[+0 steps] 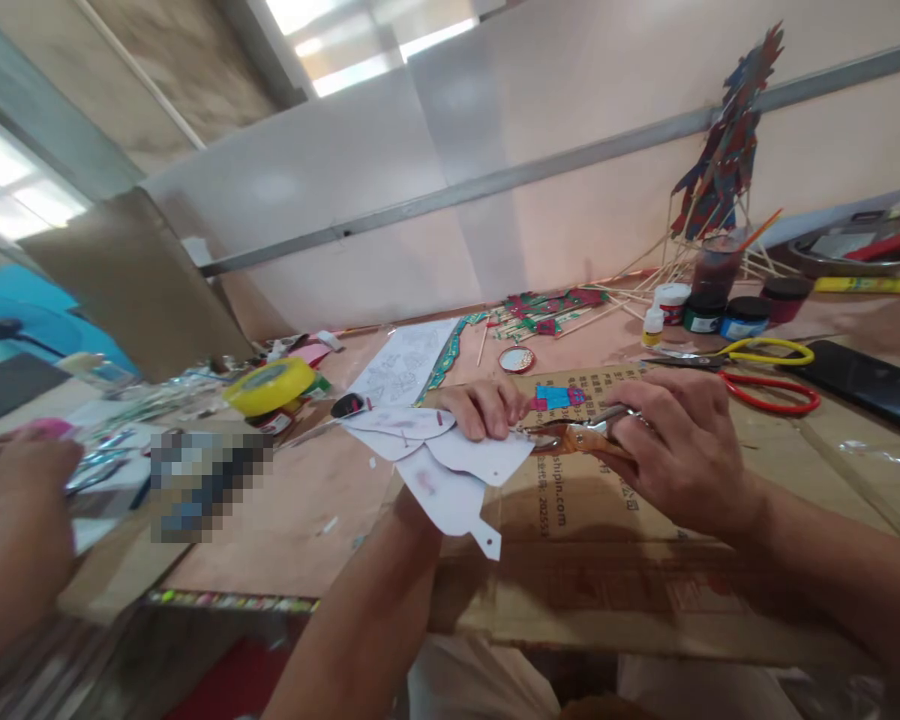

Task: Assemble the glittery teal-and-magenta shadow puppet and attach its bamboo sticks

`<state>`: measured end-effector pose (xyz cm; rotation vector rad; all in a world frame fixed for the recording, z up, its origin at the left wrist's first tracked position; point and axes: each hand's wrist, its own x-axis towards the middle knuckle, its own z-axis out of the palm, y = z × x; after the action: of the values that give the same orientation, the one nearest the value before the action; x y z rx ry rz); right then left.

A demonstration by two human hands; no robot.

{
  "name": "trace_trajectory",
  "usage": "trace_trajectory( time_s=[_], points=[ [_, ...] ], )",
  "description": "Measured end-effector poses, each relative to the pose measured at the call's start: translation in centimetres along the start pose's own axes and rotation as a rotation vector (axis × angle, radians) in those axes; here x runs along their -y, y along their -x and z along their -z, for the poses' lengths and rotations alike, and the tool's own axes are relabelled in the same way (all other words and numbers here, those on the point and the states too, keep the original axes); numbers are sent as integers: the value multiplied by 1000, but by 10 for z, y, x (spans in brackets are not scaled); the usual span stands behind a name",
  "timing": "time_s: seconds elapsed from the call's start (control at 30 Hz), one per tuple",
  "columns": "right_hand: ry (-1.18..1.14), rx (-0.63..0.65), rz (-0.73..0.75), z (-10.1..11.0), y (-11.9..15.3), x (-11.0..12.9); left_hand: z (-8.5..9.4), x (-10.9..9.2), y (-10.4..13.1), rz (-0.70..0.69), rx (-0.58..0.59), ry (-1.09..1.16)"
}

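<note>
Left hand (486, 408): fingers curled down, pressing on the white paper shapes (450, 460) and pinching their top edge.
Right hand (675, 440): closed tight around a small metal tool (581, 430) with orange-brown handles. Its tip points left, at the edge of the paper by the left hand.
White paper shapes: a few cut pieces fanned out, lying partly on the cardboard sheet (570, 540) and partly on the bare worktop (300, 510). One piece has a little tab with a hole at the bottom.
Cardboard sheet: flat brown box card with printed words, under both hands.
Small blue and pink figure (559, 398): lies on the cardboard, between the two hands, just behind the tool.
Yellow scissors (757, 350) and red scissors (772, 390): lie side by side behind the right hand, well apart from the paper.
Paint pots (724, 315): a little group at the back, near thin wooden sticks (645, 270).
Colourful puppet (727, 140): stands up against the wall.
Yellow tape roll (270, 385): to the left of the paper.
Black phone (870, 385): far right, flat.
Another person's hand (19, 530): at the far left edge, blurry.
</note>
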<state>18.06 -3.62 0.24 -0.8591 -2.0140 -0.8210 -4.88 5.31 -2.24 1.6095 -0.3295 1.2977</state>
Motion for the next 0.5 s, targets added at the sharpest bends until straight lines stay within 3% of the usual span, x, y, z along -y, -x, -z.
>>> trace_trajectory(
  time_s=[0.07, 0.23, 0.4, 0.5],
  points=[
    [-6, 3, -4, 0, -1, 0, 0, 0, -1, 32, -25, -22],
    [-3, 20, -21, -1, -2, -1, -6, 1, 2, 134, -261, -166],
    [-15, 48, -28, -3, 0, -1, -19, -3, -3, 23, -267, -65],
    [-10, 59, -25, -2, 0, -1, -30, -11, -9, 60, -293, -57]
  ],
)
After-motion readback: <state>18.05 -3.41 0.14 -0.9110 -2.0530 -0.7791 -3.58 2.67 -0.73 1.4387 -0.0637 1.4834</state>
